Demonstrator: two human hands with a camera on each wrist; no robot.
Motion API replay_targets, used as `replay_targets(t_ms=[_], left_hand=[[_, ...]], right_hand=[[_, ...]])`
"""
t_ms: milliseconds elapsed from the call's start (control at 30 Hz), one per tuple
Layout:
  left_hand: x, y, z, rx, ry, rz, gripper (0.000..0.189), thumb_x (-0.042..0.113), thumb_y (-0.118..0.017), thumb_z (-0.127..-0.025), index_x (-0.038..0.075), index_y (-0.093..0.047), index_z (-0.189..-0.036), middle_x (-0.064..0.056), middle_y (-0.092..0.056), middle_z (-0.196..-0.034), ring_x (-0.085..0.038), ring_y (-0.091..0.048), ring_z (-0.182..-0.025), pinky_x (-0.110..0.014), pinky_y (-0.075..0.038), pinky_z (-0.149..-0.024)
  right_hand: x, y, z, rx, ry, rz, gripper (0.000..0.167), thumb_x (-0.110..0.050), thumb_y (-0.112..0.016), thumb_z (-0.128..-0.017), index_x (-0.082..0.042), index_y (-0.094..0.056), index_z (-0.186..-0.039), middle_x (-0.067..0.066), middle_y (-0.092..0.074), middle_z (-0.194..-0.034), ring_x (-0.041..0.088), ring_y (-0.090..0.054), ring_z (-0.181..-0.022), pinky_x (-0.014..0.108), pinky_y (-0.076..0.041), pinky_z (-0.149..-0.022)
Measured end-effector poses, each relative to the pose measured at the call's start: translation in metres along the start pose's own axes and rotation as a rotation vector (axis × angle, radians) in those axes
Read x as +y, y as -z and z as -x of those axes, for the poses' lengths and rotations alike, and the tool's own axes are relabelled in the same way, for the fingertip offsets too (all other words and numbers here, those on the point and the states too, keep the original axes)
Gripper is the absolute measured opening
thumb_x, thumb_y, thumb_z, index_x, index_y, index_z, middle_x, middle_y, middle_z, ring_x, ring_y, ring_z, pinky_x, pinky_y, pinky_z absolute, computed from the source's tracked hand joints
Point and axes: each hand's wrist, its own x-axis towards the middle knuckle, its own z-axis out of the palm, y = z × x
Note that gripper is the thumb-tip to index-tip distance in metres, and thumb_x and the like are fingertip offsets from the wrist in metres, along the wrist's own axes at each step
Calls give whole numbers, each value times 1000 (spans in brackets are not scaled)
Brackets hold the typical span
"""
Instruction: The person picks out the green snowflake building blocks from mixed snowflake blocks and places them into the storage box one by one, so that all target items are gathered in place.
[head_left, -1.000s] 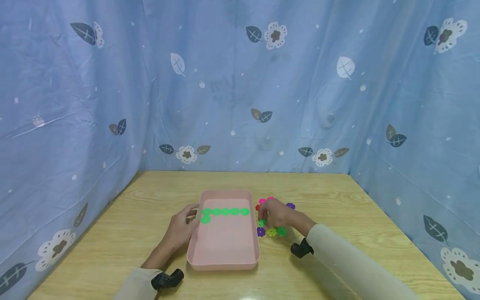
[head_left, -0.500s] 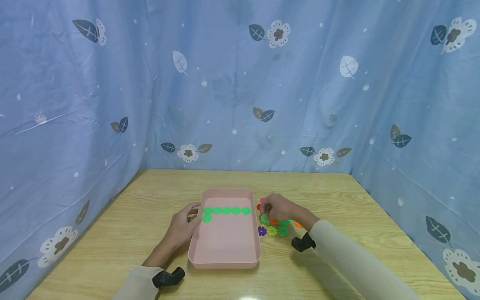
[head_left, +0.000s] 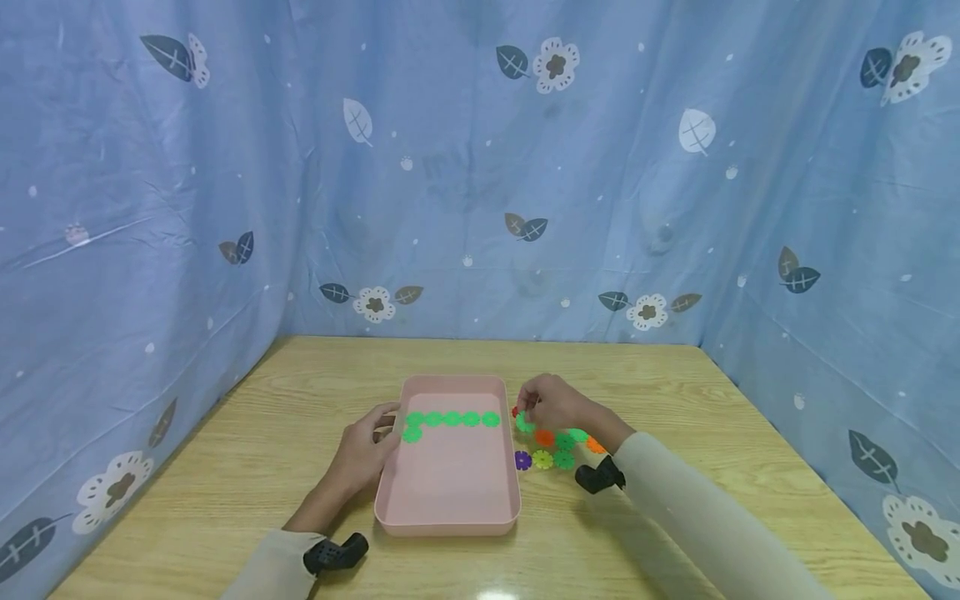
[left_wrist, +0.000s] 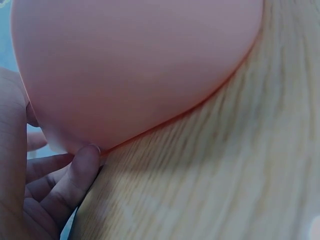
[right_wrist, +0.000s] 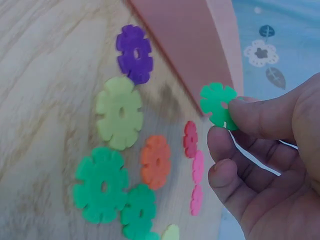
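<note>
Green flower disc (right_wrist: 212,103), right of centre in the head view | right hand (head_left: 557,403): narrow pinch on its edge | left hand (head_left: 360,450): holds pink tray (head_left: 448,492), lower centre | likely best: keep tray braced, pinch lightly, lift clear of loose discs (right_wrist: 149,165)

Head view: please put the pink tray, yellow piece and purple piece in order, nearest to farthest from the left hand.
1. Pink tray: touching the left hand.
2. Purple piece: just right of the tray.
3. Yellow piece: right of the purple one.
</note>
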Motion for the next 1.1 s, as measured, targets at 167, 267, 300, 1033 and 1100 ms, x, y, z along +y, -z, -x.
replay_targets(t_ms=[167, 267, 300, 1033, 1100], left_hand=[[0, -1, -1, -5, -14, 5, 46, 24, -57, -104, 6, -52, -146, -24, -64, -130, -37, -71, -105, -42, -60, -82], [-1, -1, -1, -6, -12, 6, 46, 25, -57, -104, 6, -52, -146, -24, -64, -131, -39, -70, -107, -43, -60, -83], [-1, -1, -1, -7, -11, 4, 46, 26, -57, -104, 7, -52, -146, -24, -64, -131, -39, -70, -108, -44, -60, -83], [-3, 0, -2, -3, -5, 9, 46, 25, -58, -103, 7, -53, -145, -25, -64, -131, -38, -70, -106, -43, -60, -83], [-2, 0, -1, -4, -2, 10, 46, 25, -58, -104, 8, -52, -145, -24, -64, -131, -38, -70, -106, -44, -60, -83]], right_hand=[[-6, 5, -2, 42, 28, -20, 9, 8, -61, -91, 3, -68, -93, 7, -65, -80, 22, -60, -69, 31, -51, -64], [-9, 6, -4, 56, 25, -33, 8, 8, -61, -92, 3, -67, -95, 7, -64, -81, 22, -61, -69, 31, -53, -65], [-10, 6, -5, 61, 19, -33, 9, 7, -61, -92, 2, -67, -95, 6, -64, -81, 21, -61, -70, 31, -53, -66], [-44, -23, -37, 139, -45, -209, 11, 5, -60, -95, 3, -69, -100, 10, -64, -85, 34, -68, -73, 36, -58, -63], [-47, -26, -40, 133, -46, -226, 11, 5, -60, -95, 3, -69, -100, 14, -66, -87, 40, -68, -77, 38, -58, -64]])
